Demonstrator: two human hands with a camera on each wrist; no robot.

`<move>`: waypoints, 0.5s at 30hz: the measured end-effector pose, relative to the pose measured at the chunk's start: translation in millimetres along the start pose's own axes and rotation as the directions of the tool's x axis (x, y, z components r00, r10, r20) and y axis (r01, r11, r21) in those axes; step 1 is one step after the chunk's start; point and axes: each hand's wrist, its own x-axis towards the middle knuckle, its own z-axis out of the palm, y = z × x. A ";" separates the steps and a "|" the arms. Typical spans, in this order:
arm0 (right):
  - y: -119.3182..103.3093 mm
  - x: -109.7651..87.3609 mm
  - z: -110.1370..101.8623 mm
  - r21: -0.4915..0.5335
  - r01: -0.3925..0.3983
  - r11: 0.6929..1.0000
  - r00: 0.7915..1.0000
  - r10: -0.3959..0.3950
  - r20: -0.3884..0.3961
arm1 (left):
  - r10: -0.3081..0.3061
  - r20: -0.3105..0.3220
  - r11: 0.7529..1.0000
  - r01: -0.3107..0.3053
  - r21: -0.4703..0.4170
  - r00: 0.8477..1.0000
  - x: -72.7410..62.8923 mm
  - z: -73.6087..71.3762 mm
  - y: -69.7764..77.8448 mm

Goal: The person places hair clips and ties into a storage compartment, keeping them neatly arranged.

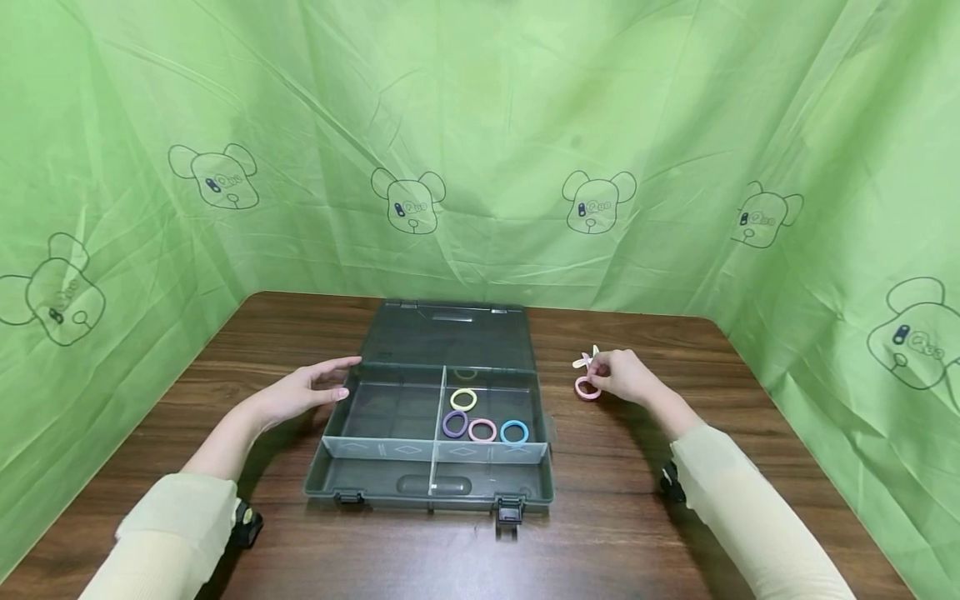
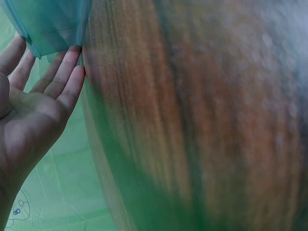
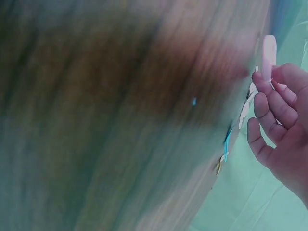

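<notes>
My right hand point(image 1: 621, 375) pinches a pink ring-shaped hair tie point(image 1: 587, 388) between thumb and forefinger, right of the box. In the right wrist view this hair tie point(image 3: 269, 57) stands on edge above the fingertips. Beyond my right fingers lies a small pale, winged piece point(image 1: 582, 361), partly hidden by the hand. My left hand point(image 1: 292, 398) rests at the left wall of a grey see-through organizer box point(image 1: 316, 475), its fingers nearly straight. Fingertips touch the box's corner in the left wrist view. Inside the back right compartment lie yellow point(image 1: 463, 400), purple point(image 1: 455, 424), pink point(image 1: 482, 431) and blue point(image 1: 514, 432) hair ties.
The box lid point(image 1: 450, 337) lies folded back toward the green curtain point(image 1: 495, 258). Dividers point(image 1: 375, 447) split the box into compartments, and a latch point(image 1: 509, 510) hangs at its front. Small blue point(image 3: 226, 144) and yellow point(image 3: 220, 164) pieces show along the table in the right wrist view.
</notes>
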 end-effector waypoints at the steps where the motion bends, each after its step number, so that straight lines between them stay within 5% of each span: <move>1: -0.8 -0.3 -0.4 0.009 0.002 1.000 1.000 -0.002 -0.004 | -0.002 0.000 1.000 0.002 -0.004 1.000 -0.1 0.1 -0.1; 15: -25.3 -3.0 -15.7 0.142 0.021 0.990 0.999 -0.015 -0.047 | 0.009 -0.010 1.000 -0.009 -0.002 1.000 0.4 0.4 -0.5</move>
